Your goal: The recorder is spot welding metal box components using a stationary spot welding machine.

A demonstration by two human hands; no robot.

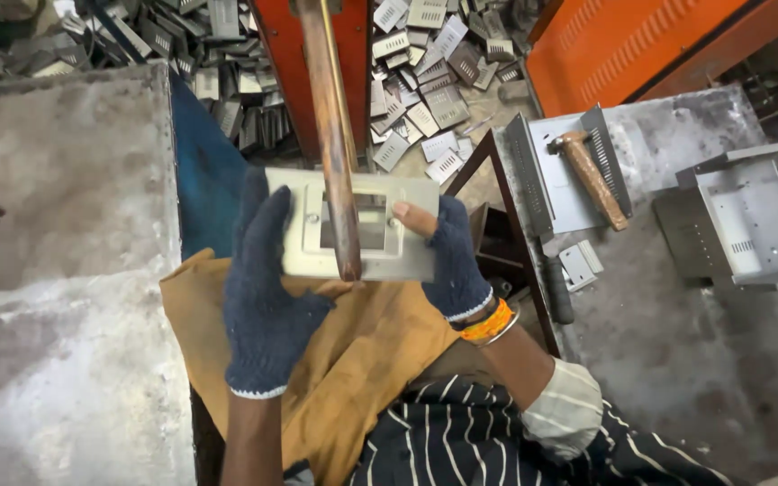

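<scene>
Nearest, a striped shirt (497,432) and a mustard cloth (353,360) over the lap are cut off by the bottom edge. Above them the left hand (263,288), in a dark knitted glove, has its grip closed over the left end of a pale metal plate (362,229); the fingertips are hidden behind the plate. The right hand (447,256), gloved with bare fingertips, closes on the right end. A copper rod (330,135) comes down across the plate's window, its top out of view. Right, a hammer (592,175) lies on a folded panel on the bench (677,360). Far off, a heap of small slotted plates (425,81) is blurred
</scene>
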